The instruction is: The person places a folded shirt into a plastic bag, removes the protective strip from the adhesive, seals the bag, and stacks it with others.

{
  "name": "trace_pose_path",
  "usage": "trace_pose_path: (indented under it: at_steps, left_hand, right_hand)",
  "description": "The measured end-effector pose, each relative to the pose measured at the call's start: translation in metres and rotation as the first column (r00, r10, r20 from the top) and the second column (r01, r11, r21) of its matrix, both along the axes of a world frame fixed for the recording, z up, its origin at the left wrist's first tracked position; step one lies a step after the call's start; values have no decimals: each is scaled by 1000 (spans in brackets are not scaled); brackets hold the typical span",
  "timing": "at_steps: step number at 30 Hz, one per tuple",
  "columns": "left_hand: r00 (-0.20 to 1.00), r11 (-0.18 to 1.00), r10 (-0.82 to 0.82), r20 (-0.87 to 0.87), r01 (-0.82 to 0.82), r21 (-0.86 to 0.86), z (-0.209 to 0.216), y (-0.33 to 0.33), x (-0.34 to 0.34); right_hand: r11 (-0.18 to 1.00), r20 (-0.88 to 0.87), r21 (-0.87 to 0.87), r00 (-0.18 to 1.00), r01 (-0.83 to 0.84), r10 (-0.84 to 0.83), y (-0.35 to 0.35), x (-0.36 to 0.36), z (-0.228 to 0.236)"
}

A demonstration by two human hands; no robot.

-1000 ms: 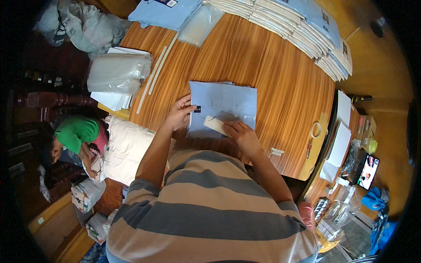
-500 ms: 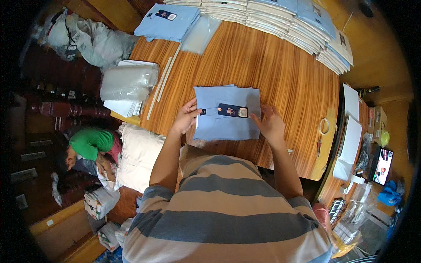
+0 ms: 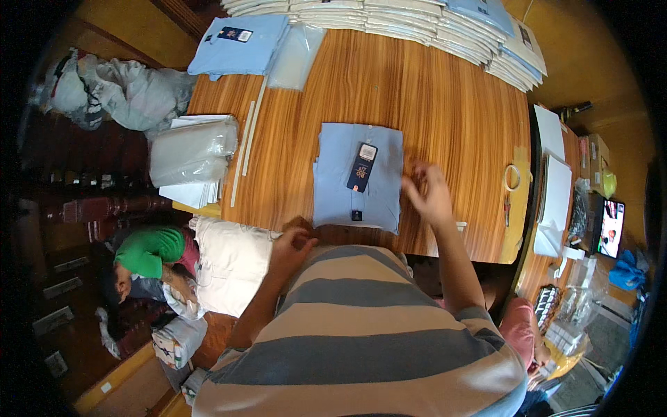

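A folded light blue shirt [image 3: 333, 167] lies flat on the wooden table in front of me, its collar end toward me. A dark hang tag [image 3: 363, 167] rests on top, and a small dark label [image 3: 356, 215] sits near the edge closest to me. My left hand [image 3: 292, 244] is just off the shirt's near left corner, its fingers loosely curled and nothing seen in them. To the right of the shirt, my right hand [image 3: 427, 192] hovers with fingers apart, holding nothing.
Another folded blue shirt [image 3: 240, 48] lies far left beside clear plastic bags [image 3: 297, 59]. Stacks of packed garments [image 3: 396, 24] line the far edge. Wrapped plastic sleeves [image 3: 194, 149], thin strips [image 3: 243, 153] and a tape roll [image 3: 512, 177] flank the work area. A person in green [image 3: 149, 250] bends at left.
The shirt has been turned about a quarter turn, so its small label now faces me. Both hands have let go of it; the left has drawn back toward me.
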State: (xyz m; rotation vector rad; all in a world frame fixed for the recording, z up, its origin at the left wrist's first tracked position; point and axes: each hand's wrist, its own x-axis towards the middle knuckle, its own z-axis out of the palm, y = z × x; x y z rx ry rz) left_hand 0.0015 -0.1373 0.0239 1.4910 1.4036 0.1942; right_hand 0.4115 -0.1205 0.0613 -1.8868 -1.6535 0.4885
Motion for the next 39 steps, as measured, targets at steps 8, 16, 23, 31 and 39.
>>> trace_pose_path:
  at_steps: [8,16,23,31,39]
  left_hand:
    - [899,680,-438,-19,346,647,-21,66,14]
    - [908,931,-364,206,344,124,26,90,8]
    - [963,902,-176,205,74,424,1,146,8]
    - [822,938,180,541,-309,157,-24,228,56]
    - [990,581,23,-141,101,808,-11,348,98]
  right_hand:
    - [998,-148,-44,989,-36,29,-101,-47,-57]
    - [998,24,30,998,60,-61,-65,-66,15]
    - [990,-369,86,926,116,-76,117,-117,9]
    - [997,133,55,989,50,-57,399,-184,-46]
    - [999,-183,7,982,49,-47,412,-133,-45]
